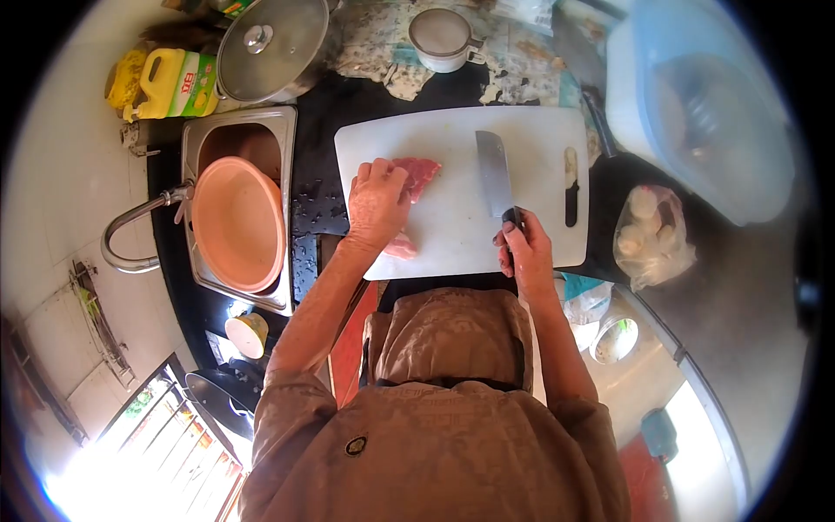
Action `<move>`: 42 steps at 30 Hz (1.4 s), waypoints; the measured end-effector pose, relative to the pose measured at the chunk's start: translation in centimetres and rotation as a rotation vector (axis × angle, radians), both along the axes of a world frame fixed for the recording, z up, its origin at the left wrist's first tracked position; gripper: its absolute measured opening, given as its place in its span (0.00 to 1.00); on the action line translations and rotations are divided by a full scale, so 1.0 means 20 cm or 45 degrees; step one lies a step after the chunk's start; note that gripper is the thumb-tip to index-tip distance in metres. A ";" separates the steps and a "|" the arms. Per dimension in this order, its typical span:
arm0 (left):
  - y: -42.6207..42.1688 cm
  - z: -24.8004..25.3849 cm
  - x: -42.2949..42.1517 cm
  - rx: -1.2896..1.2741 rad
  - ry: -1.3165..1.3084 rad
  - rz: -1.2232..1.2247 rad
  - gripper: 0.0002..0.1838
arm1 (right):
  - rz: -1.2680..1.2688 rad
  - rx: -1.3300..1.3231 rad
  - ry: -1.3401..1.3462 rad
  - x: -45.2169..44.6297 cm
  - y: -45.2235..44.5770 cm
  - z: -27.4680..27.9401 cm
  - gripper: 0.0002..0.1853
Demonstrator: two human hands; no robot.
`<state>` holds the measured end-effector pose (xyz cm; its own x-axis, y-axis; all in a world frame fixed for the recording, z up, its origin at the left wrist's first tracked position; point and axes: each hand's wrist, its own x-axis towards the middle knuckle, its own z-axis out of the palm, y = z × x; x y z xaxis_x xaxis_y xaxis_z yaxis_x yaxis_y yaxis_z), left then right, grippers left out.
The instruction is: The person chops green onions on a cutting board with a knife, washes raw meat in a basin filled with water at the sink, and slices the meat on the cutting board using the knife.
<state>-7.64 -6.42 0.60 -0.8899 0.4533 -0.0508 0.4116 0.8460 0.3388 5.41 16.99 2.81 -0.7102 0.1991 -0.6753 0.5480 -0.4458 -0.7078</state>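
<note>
A white cutting board (452, 235) lies on the dark counter in front of me. On its left half is a piece of raw red meat (421, 177), and my left hand (379, 205) rests over it with curled fingers gripping it. A paler part of meat (400, 247) shows below that wrist; whether it joins the red part is hidden. My right hand (527, 247) is wrapped around the black handle of a cleaver (494, 174). The blade points away from me over the right half of the board, apart from the meat.
Left of the board, an orange basin (239, 224) sits in a steel sink (289, 130) with a curved faucet (122, 228). Behind stand a lidded pot (274, 52), a yellow oil jug (170, 83) and a small lidded pot (439, 39). At right are a bag of round white items (648, 235) and a blue translucent tub (748, 157).
</note>
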 end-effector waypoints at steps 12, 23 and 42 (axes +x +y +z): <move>0.00 0.01 0.01 0.023 0.007 0.010 0.14 | 0.105 -0.114 0.050 -0.03 -0.07 0.08 0.15; 0.00 0.03 0.00 0.409 0.139 -0.162 0.15 | 0.199 0.194 0.049 -0.05 -0.04 0.13 0.20; 0.01 -0.06 0.02 0.195 -0.012 -0.353 0.25 | 0.602 1.104 0.269 -0.01 -0.35 0.12 0.22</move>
<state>-7.32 -6.15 -0.63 -0.7310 0.6818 0.0295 0.6160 0.6406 0.4585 5.25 9.92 5.30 -0.9317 0.2290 -0.2820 0.3611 0.4994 -0.7875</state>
